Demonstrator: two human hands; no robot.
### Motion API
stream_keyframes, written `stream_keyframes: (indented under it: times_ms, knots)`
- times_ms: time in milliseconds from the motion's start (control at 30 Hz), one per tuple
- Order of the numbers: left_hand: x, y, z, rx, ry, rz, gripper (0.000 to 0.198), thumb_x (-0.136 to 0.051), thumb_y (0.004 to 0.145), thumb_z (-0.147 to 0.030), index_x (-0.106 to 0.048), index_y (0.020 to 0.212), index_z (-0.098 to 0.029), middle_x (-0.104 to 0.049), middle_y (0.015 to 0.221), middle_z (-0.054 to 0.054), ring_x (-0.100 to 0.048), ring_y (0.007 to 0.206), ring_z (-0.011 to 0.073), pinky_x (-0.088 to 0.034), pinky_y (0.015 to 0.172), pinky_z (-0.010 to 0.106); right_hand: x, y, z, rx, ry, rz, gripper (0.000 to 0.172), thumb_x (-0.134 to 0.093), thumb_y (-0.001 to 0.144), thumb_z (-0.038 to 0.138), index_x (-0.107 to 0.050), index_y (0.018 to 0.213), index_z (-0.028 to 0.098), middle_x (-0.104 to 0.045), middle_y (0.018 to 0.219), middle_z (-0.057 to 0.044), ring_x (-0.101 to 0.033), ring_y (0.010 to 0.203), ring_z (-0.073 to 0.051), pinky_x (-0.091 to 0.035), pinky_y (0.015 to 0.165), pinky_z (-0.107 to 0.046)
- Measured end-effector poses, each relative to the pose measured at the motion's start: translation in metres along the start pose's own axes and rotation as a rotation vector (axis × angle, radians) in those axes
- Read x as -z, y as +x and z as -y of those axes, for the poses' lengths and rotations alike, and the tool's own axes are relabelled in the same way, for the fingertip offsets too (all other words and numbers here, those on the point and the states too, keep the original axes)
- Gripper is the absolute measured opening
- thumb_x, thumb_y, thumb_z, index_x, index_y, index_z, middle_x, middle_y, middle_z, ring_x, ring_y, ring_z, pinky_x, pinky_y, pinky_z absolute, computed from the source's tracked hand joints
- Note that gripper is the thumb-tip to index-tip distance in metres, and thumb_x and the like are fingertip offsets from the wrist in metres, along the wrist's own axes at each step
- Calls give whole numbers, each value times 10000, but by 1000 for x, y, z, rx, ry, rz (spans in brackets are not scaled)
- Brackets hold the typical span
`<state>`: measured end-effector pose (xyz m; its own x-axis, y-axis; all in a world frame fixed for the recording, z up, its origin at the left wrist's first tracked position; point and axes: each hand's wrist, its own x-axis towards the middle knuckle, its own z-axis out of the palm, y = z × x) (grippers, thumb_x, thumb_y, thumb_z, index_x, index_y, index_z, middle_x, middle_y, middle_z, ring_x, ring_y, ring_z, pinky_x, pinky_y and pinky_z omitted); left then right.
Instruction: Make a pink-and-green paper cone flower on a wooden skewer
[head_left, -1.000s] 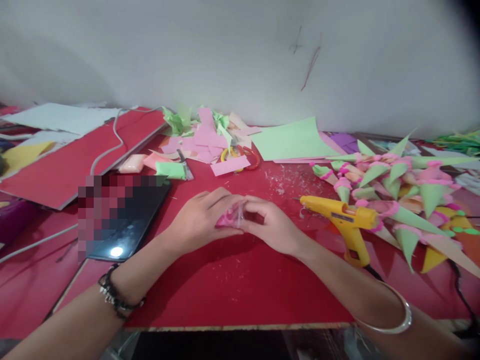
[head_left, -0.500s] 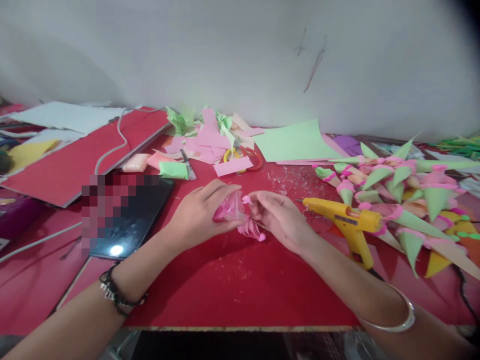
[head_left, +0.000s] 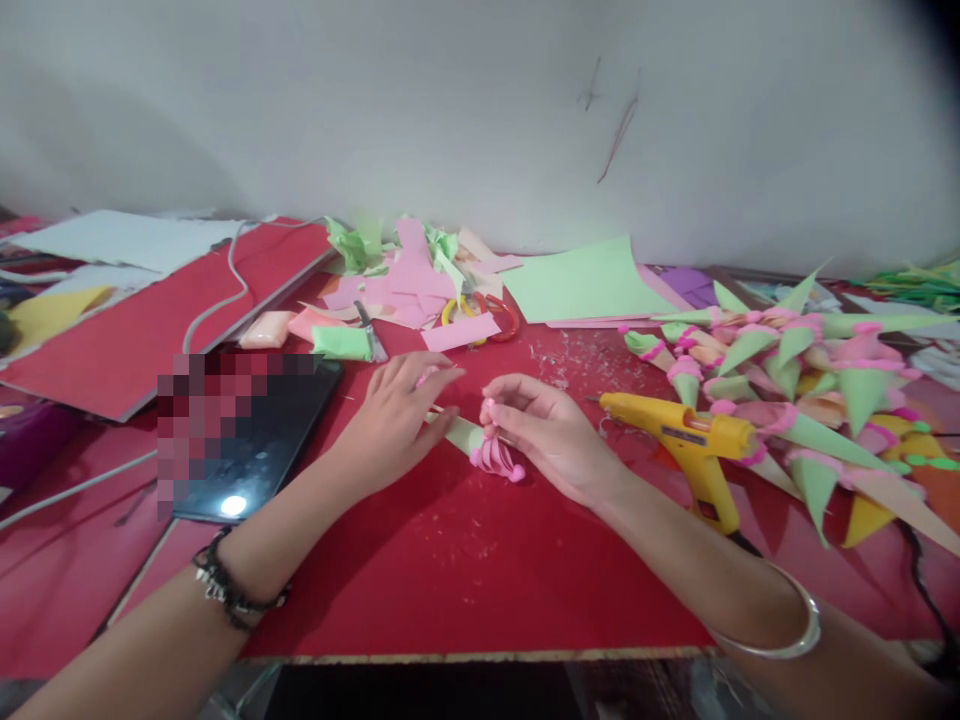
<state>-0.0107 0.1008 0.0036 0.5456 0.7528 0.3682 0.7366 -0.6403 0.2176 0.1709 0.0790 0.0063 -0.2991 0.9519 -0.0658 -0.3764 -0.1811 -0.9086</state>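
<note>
A pale green paper cone (head_left: 463, 433) with a pink ruffled trim (head_left: 496, 457) lies low over the red table (head_left: 465, 570), held between both hands. My left hand (head_left: 394, 420) grips the cone's narrow end between thumb and fingers, and a bit of pink shows under its fingertips. My right hand (head_left: 544, 430) pinches the wide end just above the pink trim.
A yellow glue gun (head_left: 690, 435) stands right of my right hand, in front of a pile of finished cones (head_left: 787, 370). A dark phone (head_left: 262, 440) lies to the left. Paper scraps (head_left: 412, 275), scissors (head_left: 487, 310) and a green sheet (head_left: 585, 280) sit by the wall.
The pink, bag-like piece my left hand held up is gone from view. The green cone with its pink trim now shows between my hands, which have moved slightly apart.
</note>
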Motion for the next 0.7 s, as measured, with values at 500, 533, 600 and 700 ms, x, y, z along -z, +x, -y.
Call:
stream_keyframes:
  times_ms: [500, 533, 600, 700]
  knots:
    - [-4, -1, -5, -126, -126, 387, 432, -492, 788, -453, -480, 1113, -169, -628, 882, 73, -574, 732, 196, -395, 622, 279, 4, 1, -3, -8, -34, -21, 71, -680, 666, 205, -679, 732, 179, -657, 674, 16, -573, 562, -38, -455, 522, -145]
    - [-4, -2, -6, -120, -134, 405, 440, -481, 794, -451, -466, 1136, -175, -628, 857, 68, -573, 709, 190, -392, 605, 270, 4, 1, -1, -7, -46, -2, 69, -667, 685, 230, -668, 721, 171, -635, 606, 28, -539, 480, -27, -426, 454, -137]
    - [-3, -2, -6, -107, -156, 427, 445, -462, 804, -450, -448, 1165, -190, -628, 831, 59, -572, 687, 179, -388, 590, 258, 4, 0, 1, -7, -83, 25, 136, -621, 732, 291, -642, 703, 160, -564, 475, 56, -438, 343, -12, -314, 324, -126]
    - [-2, -2, -8, -95, -165, 432, 417, -445, 813, -446, -469, 1142, -192, -629, 829, 61, -577, 694, 180, -389, 586, 254, 4, 0, 2, 4, -99, 7, 171, -587, 762, 317, -633, 720, 158, -533, 451, 65, -406, 325, -7, -262, 299, -124]
